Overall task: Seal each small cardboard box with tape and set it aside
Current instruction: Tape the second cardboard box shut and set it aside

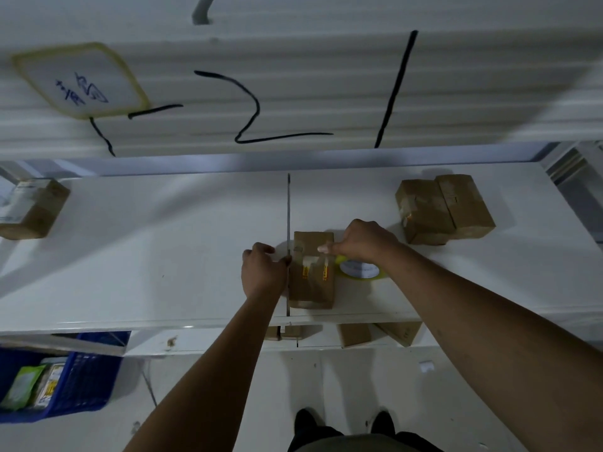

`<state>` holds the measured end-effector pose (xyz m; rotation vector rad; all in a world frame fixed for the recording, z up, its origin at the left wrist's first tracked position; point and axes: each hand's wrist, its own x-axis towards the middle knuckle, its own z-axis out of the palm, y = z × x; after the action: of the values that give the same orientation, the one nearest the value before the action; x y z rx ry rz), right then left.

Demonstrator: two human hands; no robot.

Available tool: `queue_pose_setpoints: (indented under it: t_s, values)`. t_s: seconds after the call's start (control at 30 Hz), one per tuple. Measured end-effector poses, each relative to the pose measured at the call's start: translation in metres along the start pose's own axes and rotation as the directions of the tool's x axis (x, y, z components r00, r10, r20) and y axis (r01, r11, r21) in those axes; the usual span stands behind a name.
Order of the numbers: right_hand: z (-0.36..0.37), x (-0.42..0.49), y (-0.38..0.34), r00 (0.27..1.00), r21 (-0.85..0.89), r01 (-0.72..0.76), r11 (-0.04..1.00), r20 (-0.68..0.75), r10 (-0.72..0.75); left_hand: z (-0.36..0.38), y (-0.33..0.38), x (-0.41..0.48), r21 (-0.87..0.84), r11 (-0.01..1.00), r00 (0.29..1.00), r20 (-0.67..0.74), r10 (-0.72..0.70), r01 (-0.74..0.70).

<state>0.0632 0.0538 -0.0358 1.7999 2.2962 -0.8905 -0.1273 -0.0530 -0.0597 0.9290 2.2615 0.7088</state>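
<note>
A small brown cardboard box [311, 275] sits mid white worktop [163, 239], left hand [262, 272] and right hand [362, 243] curled against it; what they grip I cannot tell. A yellowish tape roll [362, 272] lies just beside.

Head-worn view looks steeply down; table [163, 239] close.

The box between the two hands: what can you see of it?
A small brown cardboard box lies flat near the front edge of the white table. Glossy tape and small yellow marks show on top. The left hand touches its left side; a fingertip of the right hand rests on its top. A yellowish tape roll lies to its right.
</note>
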Motion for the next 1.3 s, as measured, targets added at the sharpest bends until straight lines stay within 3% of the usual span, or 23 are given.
queue_pose_setpoints:
  t_s: [0.13,0.33,0.4,0.5,0.57,0.67,0.8,0.93,1.03,1.13,1.17,1.23,1.3]
  values:
    - [0.006,-0.002,0.003,0.999,0.030,0.002,1.000,-0.034,-0.001,0.010,0.003,-0.016,-0.158,0.987,0.996,0.086,0.032,-0.018]
    - [0.001,-0.016,0.014,0.992,0.116,0.094,0.989,-0.094,-0.083,0.011,0.023,-0.019,-0.346,0.924,0.943,0.330,-0.042,0.162]
    - [-0.001,-0.020,0.023,0.988,0.210,0.129,0.969,-0.107,-0.109,0.013,0.026,-0.022,-0.411,0.885,0.934,0.350,-0.070,0.221]
    - [-0.009,-0.031,0.039,0.987,0.324,0.157,0.933,-0.087,-0.136,0.014,0.036,-0.036,-0.569,0.796,0.939,0.345,0.001,0.208]
    - [-0.018,-0.039,0.050,0.984,0.444,0.176,0.879,-0.067,-0.164,0.011,0.038,-0.041,-0.625,0.762,0.953,0.300,0.035,0.169]
    - [-0.037,-0.054,0.063,0.978,0.685,0.186,0.705,-0.058,-0.202,-0.004,0.042,-0.047,-0.681,0.710,0.961,0.277,0.025,0.178]
    - [-0.061,-0.077,0.064,0.933,0.635,0.325,0.701,-0.095,-0.346,-0.021,0.042,-0.058,-0.727,0.638,0.932,0.359,0.038,0.254]
    - [-0.076,-0.081,0.061,0.940,0.494,0.340,0.800,-0.173,-0.293,-0.024,0.045,-0.074,-0.790,0.507,0.878,0.463,0.123,0.345]
    - [-0.079,-0.082,0.053,0.957,0.395,0.291,0.872,-0.140,-0.256,-0.018,0.052,-0.087,-0.812,0.418,0.833,0.519,0.194,0.408]
    - [-0.082,-0.089,0.040,0.961,0.507,0.276,0.817,-0.119,-0.251,-0.010,0.060,-0.096,-0.796,0.301,0.777,0.593,0.212,0.525]
    - [-0.083,-0.091,0.037,0.957,0.540,0.287,0.791,-0.133,-0.257,-0.009,0.062,-0.099,-0.791,0.311,0.769,0.599,0.222,0.526]
    - [-0.085,-0.093,0.033,0.953,0.575,0.304,0.760,-0.171,-0.251,-0.009,0.067,-0.100,-0.785,0.431,0.783,0.575,0.238,0.445]
    - [-0.087,-0.094,0.030,0.952,0.568,0.306,0.764,-0.200,-0.233,-0.010,0.072,-0.100,-0.760,0.584,0.848,0.485,0.215,0.286]
